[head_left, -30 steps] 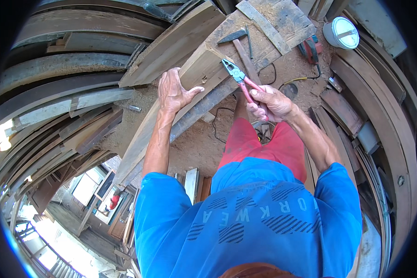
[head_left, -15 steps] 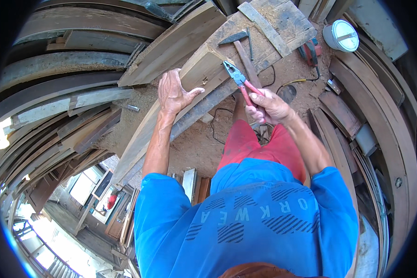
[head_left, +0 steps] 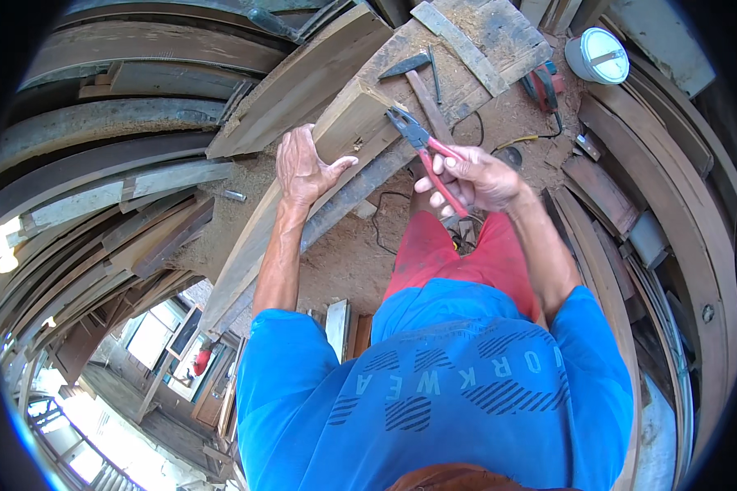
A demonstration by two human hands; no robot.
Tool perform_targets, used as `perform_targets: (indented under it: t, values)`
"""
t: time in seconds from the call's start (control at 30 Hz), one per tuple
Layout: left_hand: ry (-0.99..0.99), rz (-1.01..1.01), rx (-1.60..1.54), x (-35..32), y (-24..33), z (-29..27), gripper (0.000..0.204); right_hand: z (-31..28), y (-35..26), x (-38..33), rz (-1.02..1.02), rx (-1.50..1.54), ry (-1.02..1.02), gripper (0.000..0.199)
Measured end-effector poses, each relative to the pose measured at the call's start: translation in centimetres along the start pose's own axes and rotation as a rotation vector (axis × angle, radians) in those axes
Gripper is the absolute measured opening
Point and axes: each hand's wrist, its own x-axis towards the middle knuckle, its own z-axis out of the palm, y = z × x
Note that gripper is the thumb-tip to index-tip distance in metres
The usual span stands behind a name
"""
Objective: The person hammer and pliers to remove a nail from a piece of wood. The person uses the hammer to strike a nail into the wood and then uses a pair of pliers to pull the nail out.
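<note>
Now right hand [head_left: 477,178] clenches red pliers [head_left: 424,151], nose at plank [head_left: 348,131] end; left hand [head_left: 303,168] flat, spread, nearer plank, which runs diagonally.

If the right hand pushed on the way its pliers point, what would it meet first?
Most likely the end of the plank that the left hand steadies; the tips of the pliers in the right hand sit right at it, though depth is unclear.
</note>
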Motion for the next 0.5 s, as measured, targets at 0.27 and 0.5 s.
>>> perform_targets:
  t: [0.27,0.5]
  values:
    - [0.052,0.022,0.051,-0.8,0.7,0.1,0.095,0.3,-1.7,-0.4,0.17,-0.16,0.087,0.026]
    - [0.101,0.035,0.074,-0.9,1.0,0.0,0.095,2.0,2.9,0.2,0.061,0.345,-0.096,0.023]
